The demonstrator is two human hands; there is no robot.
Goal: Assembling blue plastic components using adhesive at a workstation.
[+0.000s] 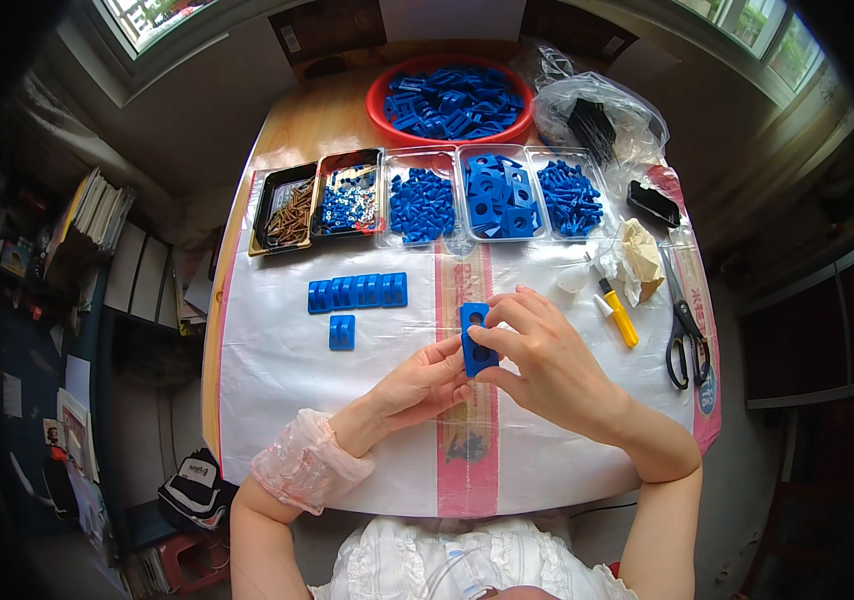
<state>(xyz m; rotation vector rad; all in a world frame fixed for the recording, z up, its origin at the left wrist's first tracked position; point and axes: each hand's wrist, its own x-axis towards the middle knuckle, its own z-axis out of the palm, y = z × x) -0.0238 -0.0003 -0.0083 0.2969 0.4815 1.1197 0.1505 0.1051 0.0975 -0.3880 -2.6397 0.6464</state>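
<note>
While the left hand props it from below, right hand fingers pinch the blue block.

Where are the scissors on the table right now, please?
In the head view, the scissors lie at the table's right edge, right of the yellow-handled tool and below the crumpled paper.

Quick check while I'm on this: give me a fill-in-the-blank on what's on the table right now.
1. Both hands hold a flat ____ plastic block with holes.
2. The round red plastic basin sits at the table's ____ edge.
3. The black-handled scissors lie to the person's ____.
4. The yellow-handled tool lies between the block and the ____.

Missing words: blue; far; right; scissors
</note>
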